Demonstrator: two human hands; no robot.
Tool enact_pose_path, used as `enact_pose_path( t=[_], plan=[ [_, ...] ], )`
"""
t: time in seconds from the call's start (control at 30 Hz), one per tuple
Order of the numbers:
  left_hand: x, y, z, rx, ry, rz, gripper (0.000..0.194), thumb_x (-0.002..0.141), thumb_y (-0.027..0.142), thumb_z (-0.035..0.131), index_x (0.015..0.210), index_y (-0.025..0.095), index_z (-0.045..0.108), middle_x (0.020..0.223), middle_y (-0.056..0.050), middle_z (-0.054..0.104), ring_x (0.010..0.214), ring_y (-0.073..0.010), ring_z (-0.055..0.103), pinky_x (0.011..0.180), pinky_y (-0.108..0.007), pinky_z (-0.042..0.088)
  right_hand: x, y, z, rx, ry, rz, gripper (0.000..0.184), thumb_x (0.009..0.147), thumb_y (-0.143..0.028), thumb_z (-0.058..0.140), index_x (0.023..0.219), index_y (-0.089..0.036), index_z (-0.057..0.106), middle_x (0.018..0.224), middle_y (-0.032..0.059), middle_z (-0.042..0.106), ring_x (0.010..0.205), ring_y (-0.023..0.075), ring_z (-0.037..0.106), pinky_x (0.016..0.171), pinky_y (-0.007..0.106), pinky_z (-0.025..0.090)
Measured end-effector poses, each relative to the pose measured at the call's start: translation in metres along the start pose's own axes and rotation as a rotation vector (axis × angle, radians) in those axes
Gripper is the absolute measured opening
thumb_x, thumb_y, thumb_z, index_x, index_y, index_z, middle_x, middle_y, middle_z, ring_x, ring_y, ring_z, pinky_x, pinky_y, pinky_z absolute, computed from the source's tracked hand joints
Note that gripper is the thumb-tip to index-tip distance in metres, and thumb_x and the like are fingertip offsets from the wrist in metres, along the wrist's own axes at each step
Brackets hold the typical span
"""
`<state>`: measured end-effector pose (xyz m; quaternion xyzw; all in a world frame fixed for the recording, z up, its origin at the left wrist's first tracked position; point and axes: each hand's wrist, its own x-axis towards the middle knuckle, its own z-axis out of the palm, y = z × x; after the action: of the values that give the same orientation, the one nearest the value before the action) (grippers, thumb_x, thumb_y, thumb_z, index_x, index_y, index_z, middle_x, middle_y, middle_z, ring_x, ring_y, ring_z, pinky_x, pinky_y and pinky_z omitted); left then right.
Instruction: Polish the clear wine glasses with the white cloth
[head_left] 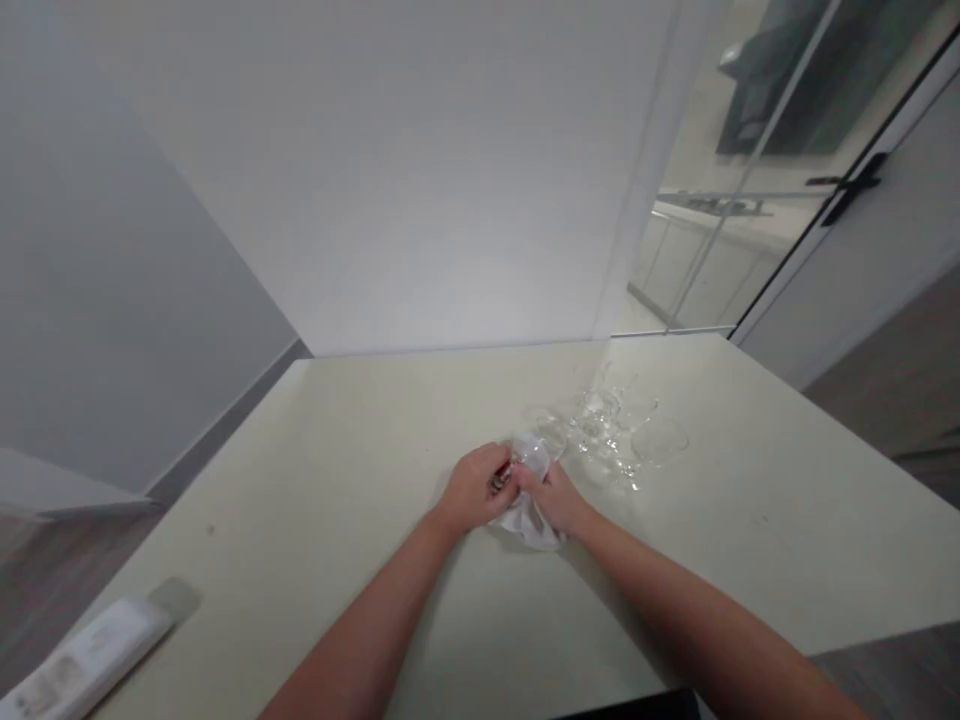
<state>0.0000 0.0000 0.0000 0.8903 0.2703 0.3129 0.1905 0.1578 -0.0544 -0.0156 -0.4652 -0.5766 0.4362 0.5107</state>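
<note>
Both hands meet near the middle of the pale surface (337,420), roughly midway between its left and right edges. The left hand (474,487) has its fingers curled around a small dark-and-light thing (500,480), mostly hidden by the grip, so I cannot tell what it is. The right hand (553,497) is closed on a crumpled white cloth (531,522), which spreads below the fingers toward the near edge. A clear, rounded piece (534,455) shows just above the cloth, between the two hands; whether either hand grips it, I cannot tell. Just beyond the right hand, toward the far right corner, lies a loose tangle of clear strands (600,425), with loops reaching toward the right edge. A white box-like item (94,655) sits by the left edge, well apart from the hands. The far edge runs along a white panel (420,220).
</note>
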Motion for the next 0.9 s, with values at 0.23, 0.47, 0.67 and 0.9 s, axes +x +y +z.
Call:
enact_pose_path(
  t=[0.23,0.47,0.67,0.9],
  plan=[
    [-0.001,0.003,0.002,-0.07,-0.048,-0.064,0.01,0.08,0.03,0.057,0.081,0.021,0.052,0.075,-0.002,0.056,0.07,-0.0176,0.052,0.067,-0.029,0.04,0.005,-0.002,0.002,0.059,0.045,0.092,0.033,0.082,-0.048,0.065,0.092,-0.017,0.068,0.087,0.0036,0.072,0.082,0.0196,0.065,0.083,0.035,0.053],
    [-0.004,0.005,0.0,-0.173,-0.047,-0.022,0.017,0.083,0.032,0.059,0.094,0.019,0.057,0.089,-0.008,0.063,0.083,-0.0207,0.058,0.077,-0.031,0.045,0.005,-0.005,0.002,0.057,0.072,0.093,0.029,0.08,-0.044,0.067,0.093,-0.019,0.068,0.09,0.0037,0.072,0.086,0.0212,0.065,0.086,0.038,0.053],
    [-0.002,-0.004,0.003,-0.401,0.014,-0.055,0.025,0.09,0.028,0.045,0.098,0.017,0.065,0.088,-0.007,0.065,0.083,-0.0198,0.059,0.078,-0.031,0.046,0.006,-0.001,0.001,0.053,0.101,0.09,0.024,0.081,-0.04,0.06,0.09,-0.018,0.065,0.089,0.004,0.07,0.086,0.0212,0.063,0.086,0.039,0.052],
    [-0.001,-0.008,0.011,-0.439,0.057,-0.167,0.041,0.087,0.023,0.05,0.128,0.018,0.055,0.098,-0.006,0.062,0.085,-0.0176,0.058,0.08,-0.029,0.046,0.006,0.003,0.0,0.074,0.051,0.064,0.032,0.081,-0.035,0.061,0.11,-0.02,0.063,0.108,0.0053,0.07,0.103,0.023,0.063,0.1,0.041,0.046]
  ],
)
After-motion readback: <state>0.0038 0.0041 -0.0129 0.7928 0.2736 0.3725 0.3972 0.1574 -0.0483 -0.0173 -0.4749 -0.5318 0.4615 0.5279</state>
